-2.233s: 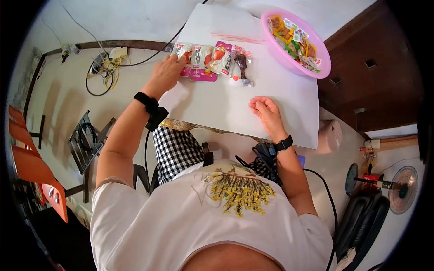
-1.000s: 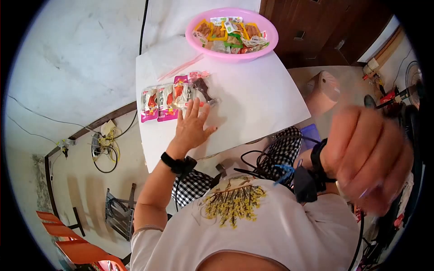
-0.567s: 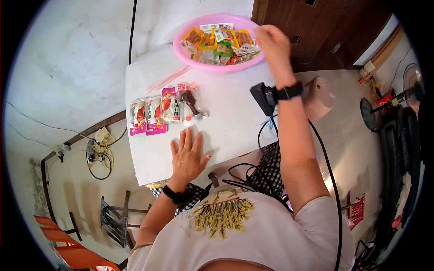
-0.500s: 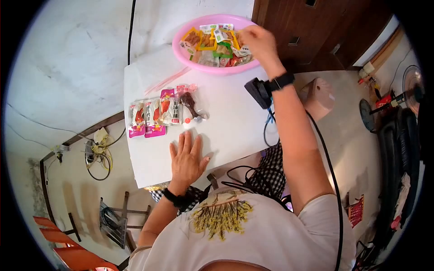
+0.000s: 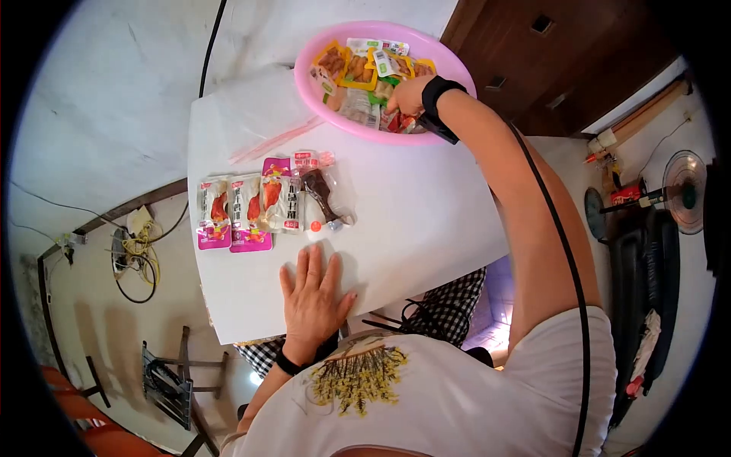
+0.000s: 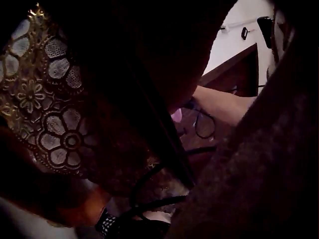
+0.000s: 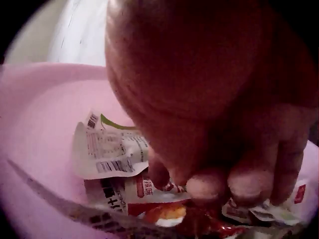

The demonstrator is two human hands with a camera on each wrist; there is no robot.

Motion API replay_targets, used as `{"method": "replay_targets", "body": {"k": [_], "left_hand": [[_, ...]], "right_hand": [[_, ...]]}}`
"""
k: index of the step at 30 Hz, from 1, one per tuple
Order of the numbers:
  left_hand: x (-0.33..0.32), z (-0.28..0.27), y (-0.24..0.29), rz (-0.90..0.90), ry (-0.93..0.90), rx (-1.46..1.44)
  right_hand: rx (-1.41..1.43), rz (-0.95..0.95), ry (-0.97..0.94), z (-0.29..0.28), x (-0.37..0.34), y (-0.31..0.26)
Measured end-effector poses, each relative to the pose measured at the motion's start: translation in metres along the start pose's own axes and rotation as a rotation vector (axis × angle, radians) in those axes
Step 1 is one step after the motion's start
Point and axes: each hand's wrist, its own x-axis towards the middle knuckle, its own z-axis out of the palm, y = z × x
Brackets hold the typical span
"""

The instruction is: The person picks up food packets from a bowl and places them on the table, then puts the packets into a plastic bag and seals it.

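Note:
My left hand (image 5: 311, 305) rests palm down on the white table, fingers spread, just in front of a row of snack packets. The row holds three white-and-purple packets (image 5: 246, 202) and a clear packet with a dark drumstick (image 5: 321, 192). My right hand (image 5: 409, 95) reaches down into the pink basin (image 5: 308, 95), among yellow-edged, green and white snack packets (image 5: 358, 70). In the right wrist view, its bent fingertips (image 7: 207, 188) touch a red-and-white snack packet (image 7: 149, 191); I cannot tell whether they pinch it. The left wrist view is mostly dark.
Thin pink strips (image 5: 278, 139) lie on the table (image 5: 426, 221) between the row and the basin. A black cable (image 5: 560, 228) runs along the right arm. A folded metal stand (image 5: 171, 381) is on the floor at left, and a fan (image 5: 684, 190) stands at right.
The right hand has swung up from beside the body to the basin and down among its packets. The left hand has left the row and settled flat on the table.

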Motion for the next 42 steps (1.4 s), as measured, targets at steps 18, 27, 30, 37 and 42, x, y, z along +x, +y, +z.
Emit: {"method": "replay_targets", "body": {"k": [18,27,30,37,42], "left_hand": [[0.000,0.000,-0.006,0.002,-0.015,-0.085],[0.000,0.001,-0.006,-0.003,-0.026,-0.092],[0.001,0.002,-0.006,-0.003,-0.029,-0.089],[0.001,-0.001,-0.006,-0.006,-0.022,-0.101],[0.000,0.000,-0.007,-0.004,-0.010,-0.105]], "right_hand": [[0.024,-0.041,0.039,-0.002,0.024,0.003],[-0.063,0.032,0.116,0.009,0.021,-0.001],[-0.154,-0.002,0.143,0.003,0.013,-0.011],[-0.260,-0.043,0.216,0.014,0.033,-0.009],[-0.276,-0.058,0.252,0.015,0.036,-0.008]]}}
